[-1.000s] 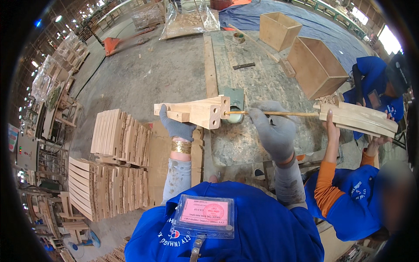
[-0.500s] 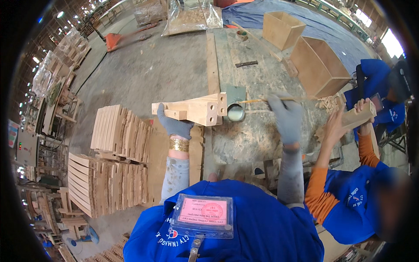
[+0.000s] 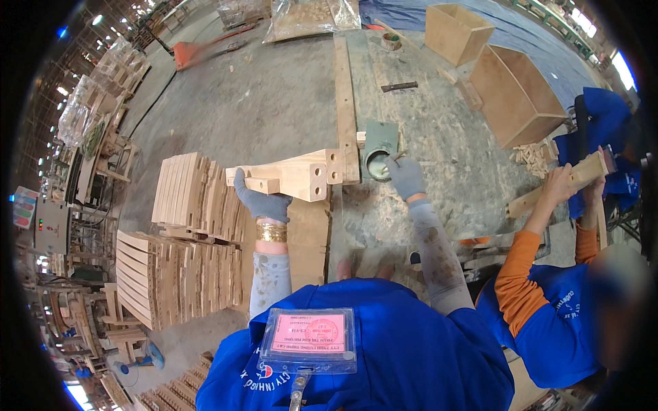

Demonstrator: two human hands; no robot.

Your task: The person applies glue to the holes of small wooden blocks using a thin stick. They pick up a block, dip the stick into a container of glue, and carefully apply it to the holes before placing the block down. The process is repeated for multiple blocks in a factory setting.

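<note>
In my gloved left hand (image 3: 264,202) are pale wooden parts (image 3: 288,172) with round holes drilled in their ends, held level to the left of the worktable. The fingers wrap round their left end, and how many parts there are is hard to tell. My gloved right hand (image 3: 407,177) is closed on a thin stick (image 3: 399,155) over a round pot (image 3: 378,164) of whitish liquid. The stick's lower end is at the pot's mouth, too small to make out. A dark green board (image 3: 381,135) lies beside the pot on the stained worktable (image 3: 439,205).
Stacks of cut wooden parts (image 3: 175,277) stand to my left. On the table are a dark bar (image 3: 399,87), a tape roll (image 3: 391,42), two wooden boxes (image 3: 515,96) and a pile of dowels (image 3: 531,157). Close on my right, a co-worker's hands (image 3: 558,183) hold a wooden piece.
My right hand has moved left and down to the pot, bringing the stick over it. The wooden parts in my left hand have shifted slightly left relative to the pot.
</note>
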